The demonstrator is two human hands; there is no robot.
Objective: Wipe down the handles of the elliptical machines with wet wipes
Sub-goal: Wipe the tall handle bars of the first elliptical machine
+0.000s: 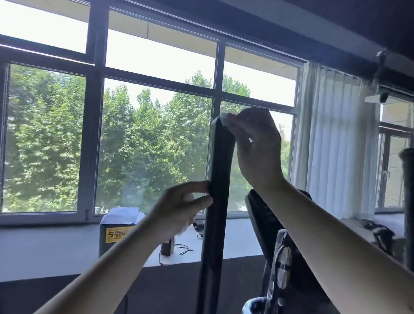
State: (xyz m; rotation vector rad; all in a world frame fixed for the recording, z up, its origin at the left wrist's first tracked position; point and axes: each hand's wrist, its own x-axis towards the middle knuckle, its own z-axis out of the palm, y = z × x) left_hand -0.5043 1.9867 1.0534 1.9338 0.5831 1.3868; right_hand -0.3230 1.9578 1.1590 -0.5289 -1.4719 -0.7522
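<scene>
Both hands work on one upright black handle point(217, 182): the left hand point(181, 206) pinches its mid-section between thumb and fingers, with white wipe material showing beneath the palm; the right hand point(255, 145) curls over the handle's top, pressing a wet wipe point(224, 119) against it. Beyond the left hand, a cardboard box point(117, 231) stands on the windowsill point(47, 248).

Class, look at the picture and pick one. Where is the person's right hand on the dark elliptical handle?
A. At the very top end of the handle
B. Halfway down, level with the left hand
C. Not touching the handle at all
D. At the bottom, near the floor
A: the right hand presses a wet wipe against the top end of the handle, well above the left hand.
</scene>
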